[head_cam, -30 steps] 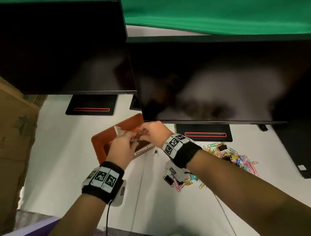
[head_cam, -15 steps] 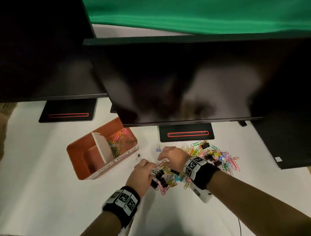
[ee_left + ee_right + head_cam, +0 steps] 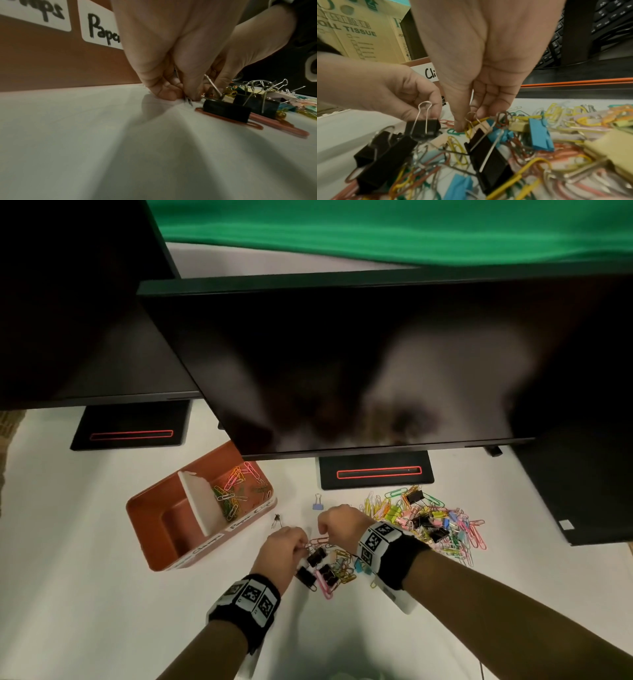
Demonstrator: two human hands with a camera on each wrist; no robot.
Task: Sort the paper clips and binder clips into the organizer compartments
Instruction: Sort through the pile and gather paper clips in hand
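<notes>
Orange-brown plastic organizer box sits left on the white desk, long axis running diagonally, split by one white divider into two compartments. The far one holds a loose bunch of coloured wire paper clips, too tangled to count. Two handwritten white labels are stuck on its front wall. Just right of it lies the mixed heap of paper clips and binder clips; I count about three black binder clips in the near clump, boxy bodies with thin silver wire handles. Left hand pinches something tiny at the desk surface, can't tell what. Right hand has fingertips pressed down into the heap, thumb and finger closing around a clip handle.
</notes>
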